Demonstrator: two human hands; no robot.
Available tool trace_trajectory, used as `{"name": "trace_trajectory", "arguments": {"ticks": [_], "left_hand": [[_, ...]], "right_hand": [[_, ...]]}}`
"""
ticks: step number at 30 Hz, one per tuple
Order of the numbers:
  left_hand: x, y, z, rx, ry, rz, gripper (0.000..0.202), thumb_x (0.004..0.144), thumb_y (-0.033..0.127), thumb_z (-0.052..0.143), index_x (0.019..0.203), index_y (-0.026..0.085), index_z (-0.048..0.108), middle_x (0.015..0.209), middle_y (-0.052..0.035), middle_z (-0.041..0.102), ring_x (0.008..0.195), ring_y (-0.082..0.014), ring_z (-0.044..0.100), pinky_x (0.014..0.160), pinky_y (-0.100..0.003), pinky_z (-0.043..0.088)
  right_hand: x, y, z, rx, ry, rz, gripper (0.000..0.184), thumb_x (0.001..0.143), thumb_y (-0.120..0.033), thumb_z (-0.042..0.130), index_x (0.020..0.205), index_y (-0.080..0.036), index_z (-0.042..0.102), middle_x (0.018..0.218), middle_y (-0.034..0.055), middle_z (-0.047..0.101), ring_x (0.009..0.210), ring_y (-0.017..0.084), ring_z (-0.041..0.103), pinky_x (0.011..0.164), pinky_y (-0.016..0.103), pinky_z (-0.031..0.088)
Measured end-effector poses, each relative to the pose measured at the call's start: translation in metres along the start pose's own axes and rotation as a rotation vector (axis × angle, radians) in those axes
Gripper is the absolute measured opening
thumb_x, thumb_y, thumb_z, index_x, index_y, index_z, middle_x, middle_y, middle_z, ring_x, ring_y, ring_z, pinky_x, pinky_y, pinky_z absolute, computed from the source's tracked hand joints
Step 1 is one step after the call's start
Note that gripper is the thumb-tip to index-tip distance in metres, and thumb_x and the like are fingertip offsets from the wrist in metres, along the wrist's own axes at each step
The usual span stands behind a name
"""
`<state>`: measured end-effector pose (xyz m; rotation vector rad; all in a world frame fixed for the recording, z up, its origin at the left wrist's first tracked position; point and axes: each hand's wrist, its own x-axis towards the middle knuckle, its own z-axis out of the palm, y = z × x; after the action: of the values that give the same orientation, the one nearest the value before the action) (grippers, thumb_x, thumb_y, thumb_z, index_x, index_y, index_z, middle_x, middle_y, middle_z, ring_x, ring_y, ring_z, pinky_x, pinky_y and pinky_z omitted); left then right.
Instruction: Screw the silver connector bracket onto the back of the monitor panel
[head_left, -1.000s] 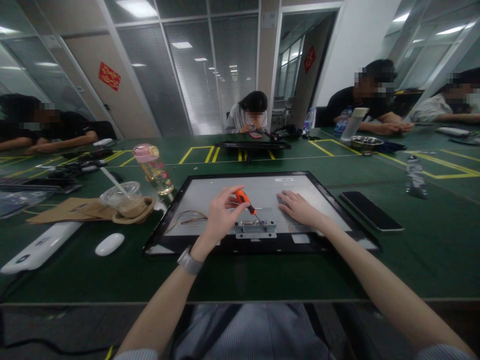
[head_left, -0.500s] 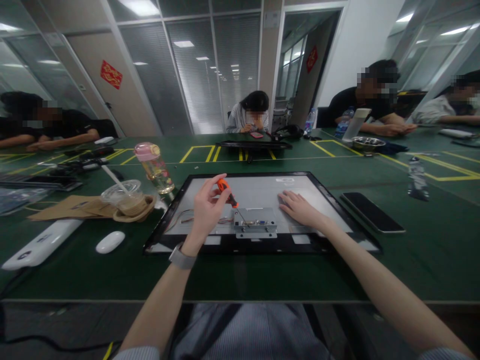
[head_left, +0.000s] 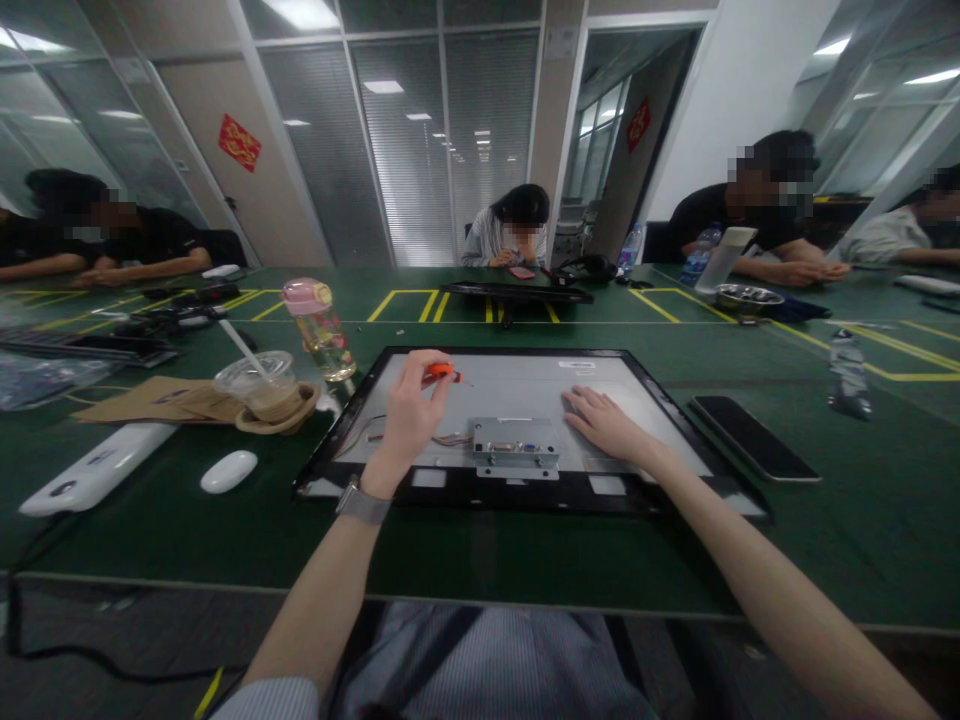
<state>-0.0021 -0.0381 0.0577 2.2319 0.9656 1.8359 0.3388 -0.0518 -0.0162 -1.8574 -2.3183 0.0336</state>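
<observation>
My left hand [head_left: 415, 412] is closed around the orange and black handle of a screwdriver [head_left: 441, 371], held above a flat display panel [head_left: 517, 378]. The screwdriver's thin shaft points right, clear of the metal bracket [head_left: 514, 440]. That bracket, with connector ports on its near side, sits at the panel's lower middle, and thin wires [head_left: 452, 439] run out from its left. Fingers spread, my right hand [head_left: 602, 420] lies flat on the grey back of the panel, to the right of the bracket.
Left of the panel are a plastic cup [head_left: 262, 385] with a straw, a pink-lidded bottle [head_left: 322, 330], a white mouse [head_left: 229, 471] and a long white device [head_left: 97, 468]. A black phone [head_left: 754, 437] lies to the right. Several people sit around the green table [head_left: 480, 560].
My left hand has lifted the screwdriver off the bracket and tipped it from steeply downward to nearly level. My right hand stays on the panel. The view has shifted slightly.
</observation>
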Motion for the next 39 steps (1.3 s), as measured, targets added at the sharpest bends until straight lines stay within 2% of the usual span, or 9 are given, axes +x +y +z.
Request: {"name": "trace_trajectory", "arguments": {"ticks": [5, 9, 11, 13, 16, 20, 24, 31, 39], "left_hand": [[0.003, -0.021, -0.005, 0.173, -0.144, -0.254, 0.023, 0.079, 0.013, 0.072, 0.086, 0.020, 0.051, 0.097, -0.0044, 0.069, 0.093, -0.0193, 0.070, 0.080, -0.032, 0.059], [0.001, -0.039, -0.021, 0.577, -0.447, -0.527, 0.016, 0.079, 0.011, 0.068, 0.082, 0.019, 0.055, 0.084, -0.0043, 0.067, 0.081, -0.0200, 0.068, 0.073, -0.030, 0.052], [-0.002, -0.045, -0.028, 0.613, -0.531, -0.561, 0.018, 0.072, 0.012, 0.074, 0.077, 0.018, 0.058, 0.078, -0.0056, 0.067, 0.073, -0.0224, 0.067, 0.066, -0.030, 0.049], [-0.003, -0.047, -0.031, 0.631, -0.579, -0.558, 0.013, 0.072, 0.012, 0.074, 0.075, 0.017, 0.062, 0.078, -0.0080, 0.069, 0.076, -0.0260, 0.068, 0.068, -0.033, 0.050], [0.000, -0.041, -0.030, 0.584, -0.588, -0.481, 0.010, 0.080, 0.019, 0.070, 0.090, 0.017, 0.070, 0.102, -0.0117, 0.073, 0.097, -0.0285, 0.070, 0.085, -0.036, 0.052], [0.000, -0.027, -0.017, 0.069, -0.827, -0.328, 0.052, 0.081, 0.042, 0.075, 0.128, 0.023, 0.064, 0.135, -0.0081, 0.063, 0.122, -0.0260, 0.062, 0.105, -0.037, 0.048], [-0.011, -0.021, -0.003, -0.009, -1.034, -0.318, 0.077, 0.069, 0.044, 0.085, 0.138, 0.021, 0.059, 0.142, -0.0109, 0.057, 0.127, -0.0311, 0.058, 0.109, -0.041, 0.044], [-0.015, -0.021, 0.005, -0.066, -0.982, -0.279, 0.062, 0.066, 0.030, 0.086, 0.124, 0.020, 0.068, 0.118, -0.0069, 0.066, 0.107, -0.0268, 0.065, 0.096, -0.037, 0.051], [-0.012, -0.016, 0.002, -0.072, -0.927, -0.237, 0.066, 0.064, 0.024, 0.087, 0.127, 0.019, 0.067, 0.122, -0.0066, 0.064, 0.109, -0.0256, 0.064, 0.099, -0.036, 0.050]], "right_hand": [[0.000, 0.001, 0.003, 0.012, 0.027, 0.007, 0.059, 0.100, -0.044, 0.035, 0.147, -0.014, 0.051, 0.155, 0.0213, 0.049, 0.146, 0.037, 0.042, 0.119, 0.056, 0.033], [0.000, -0.003, -0.004, 0.052, 0.053, -0.022, 0.054, 0.098, -0.041, 0.039, 0.141, -0.015, 0.057, 0.149, 0.0204, 0.055, 0.141, 0.037, 0.048, 0.116, 0.057, 0.037], [-0.001, -0.008, -0.014, 0.135, 0.060, -0.067, 0.049, 0.097, -0.039, 0.041, 0.134, -0.017, 0.063, 0.142, 0.0188, 0.062, 0.134, 0.036, 0.056, 0.114, 0.055, 0.040], [-0.003, -0.015, -0.023, 0.281, 0.052, -0.097, 0.046, 0.099, -0.043, 0.039, 0.127, -0.020, 0.068, 0.134, 0.0153, 0.069, 0.124, 0.033, 0.063, 0.111, 0.054, 0.044], [-0.008, -0.026, -0.034, 0.453, -0.063, -0.104, 0.047, 0.095, -0.054, 0.048, 0.127, -0.025, 0.067, 0.139, 0.0122, 0.066, 0.128, 0.033, 0.060, 0.111, 0.054, 0.044], [-0.013, -0.034, -0.038, 0.508, -0.203, -0.121, 0.075, 0.076, -0.066, 0.069, 0.136, -0.020, 0.059, 0.157, 0.0163, 0.046, 0.143, 0.036, 0.045, 0.118, 0.056, 0.035], [-0.014, -0.036, -0.034, 0.512, -0.209, -0.149, 0.078, 0.073, -0.062, 0.075, 0.136, -0.020, 0.057, 0.157, 0.0177, 0.045, 0.144, 0.037, 0.042, 0.120, 0.059, 0.029], [-0.013, -0.043, -0.029, 0.518, -0.077, -0.224, 0.061, 0.071, -0.044, 0.081, 0.125, -0.021, 0.062, 0.142, 0.0146, 0.059, 0.130, 0.035, 0.056, 0.112, 0.057, 0.041], [-0.015, -0.044, -0.030, 0.522, 0.028, -0.230, 0.065, 0.065, -0.038, 0.084, 0.123, -0.019, 0.063, 0.141, 0.0156, 0.056, 0.129, 0.035, 0.057, 0.112, 0.054, 0.041]]}}
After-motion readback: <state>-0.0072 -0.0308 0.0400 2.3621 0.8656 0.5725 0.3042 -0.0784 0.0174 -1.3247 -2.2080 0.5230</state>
